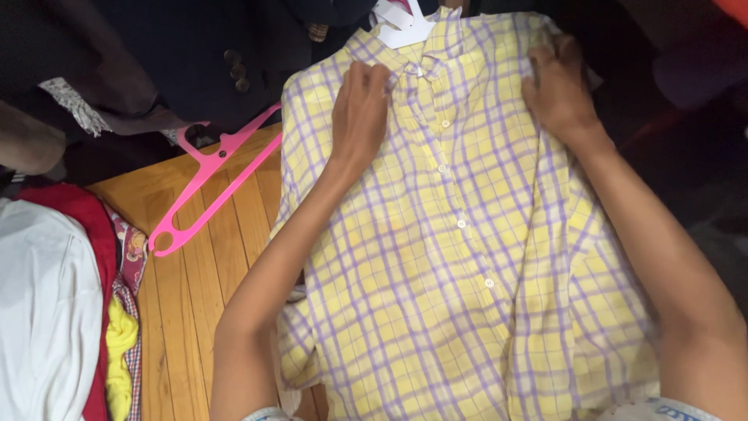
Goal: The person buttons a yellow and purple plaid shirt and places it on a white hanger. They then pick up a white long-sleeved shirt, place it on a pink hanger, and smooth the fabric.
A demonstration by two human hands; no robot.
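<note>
A yellow shirt with a purple check and white buttons lies spread front-up over the wooden floor, its collar at the top. A white hanger shows at the collar. My left hand presses on the shirt's left shoulder, fingers curled into the cloth near the collar. My right hand grips the fabric at the right shoulder. Both forearms reach up over the shirt from the bottom of the view.
A pink plastic hanger lies on the wooden floor left of the shirt. Dark garments are heaped at the top left. A pile of white, red and yellow clothes sits at the left edge.
</note>
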